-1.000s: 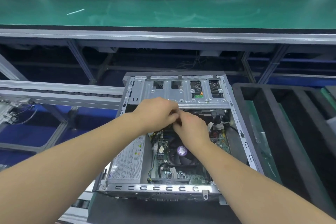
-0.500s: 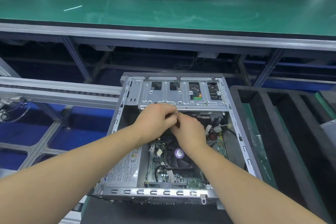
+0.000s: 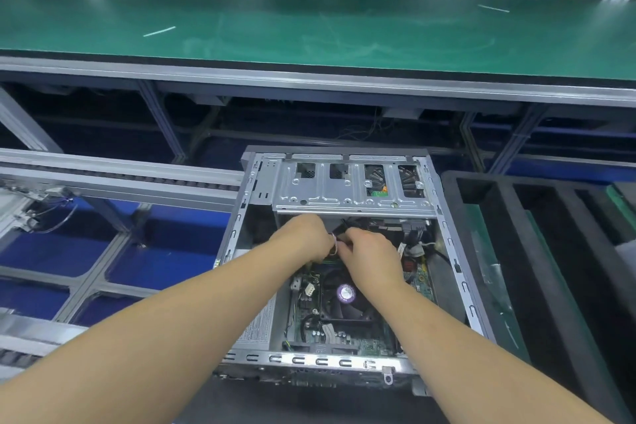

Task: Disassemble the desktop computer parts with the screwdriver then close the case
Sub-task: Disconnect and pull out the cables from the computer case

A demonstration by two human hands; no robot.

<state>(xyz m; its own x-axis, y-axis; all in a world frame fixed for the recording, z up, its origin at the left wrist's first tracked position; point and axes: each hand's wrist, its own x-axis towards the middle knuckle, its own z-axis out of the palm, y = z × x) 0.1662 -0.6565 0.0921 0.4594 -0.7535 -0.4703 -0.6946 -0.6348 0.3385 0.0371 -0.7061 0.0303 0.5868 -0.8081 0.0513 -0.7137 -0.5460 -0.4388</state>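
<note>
- Open computer case point(image 3: 344, 360) lies flat at the near edge of the dark work surface point(image 3: 309, 406), drive cage point(image 3: 351, 188) at its far end.
- Left hand point(image 3: 303, 237) and right hand point(image 3: 370, 251) meet inside, just below the cage, fingers curled, pinching a small pale cable or connector; the item itself is too small to tell.
- CPU fan point(image 3: 346, 299) sits near the right wrist.
- Black foam tray point(image 3: 550, 251) lies beside the case's right edge.

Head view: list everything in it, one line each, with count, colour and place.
Computer case: one, grey metal, lid off, centre.
Drive cage: one, silver, far end of case.
CPU fan: one, black, purple sticker, on motherboard.
Power supply: one, grey, labelled, case's left side.
Foam tray: one, black, right of case.
Bench top: one, green, beyond case.
Left hand: fingers curled on something small, under the cage.
Right hand: meets the left, grip unclear.
</note>
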